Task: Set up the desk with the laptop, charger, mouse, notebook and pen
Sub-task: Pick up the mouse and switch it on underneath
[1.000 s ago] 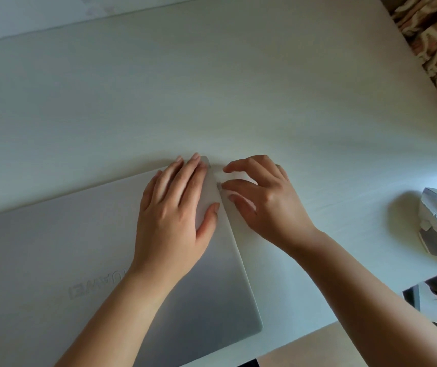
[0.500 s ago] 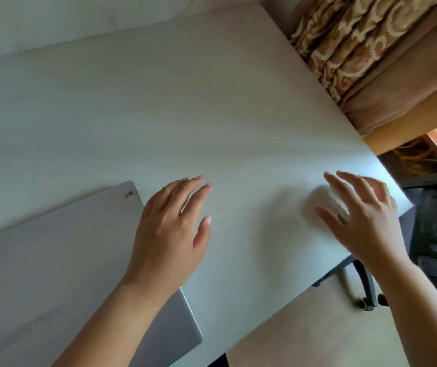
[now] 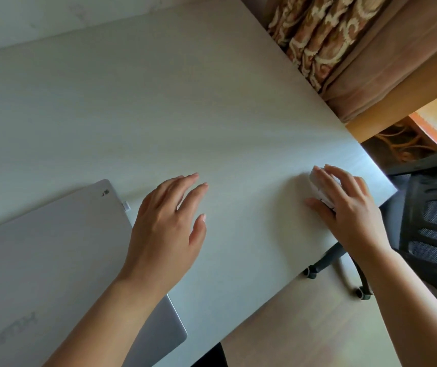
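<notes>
Looking early still: closed silver laptop [image 3: 53, 260] lies flat on the pale desk [image 3: 159, 102], right hand [image 3: 349, 207] cupping the white mouse [image 3: 320, 189] by the edge, left hand [image 3: 167, 229] hovering loosely spread, no charger, notebook or pen visible

A patterned curtain [image 3: 325, 35] hangs beyond the desk [image 3: 159, 102]; a black mesh chair [image 3: 434, 221] stands beside it.

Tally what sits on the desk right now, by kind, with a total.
Laptop, closed: 1
Mouse, under the right hand: 1
Small plug at the laptop's edge: 1
Total: 3
Notebook and pen are not in view.
</notes>
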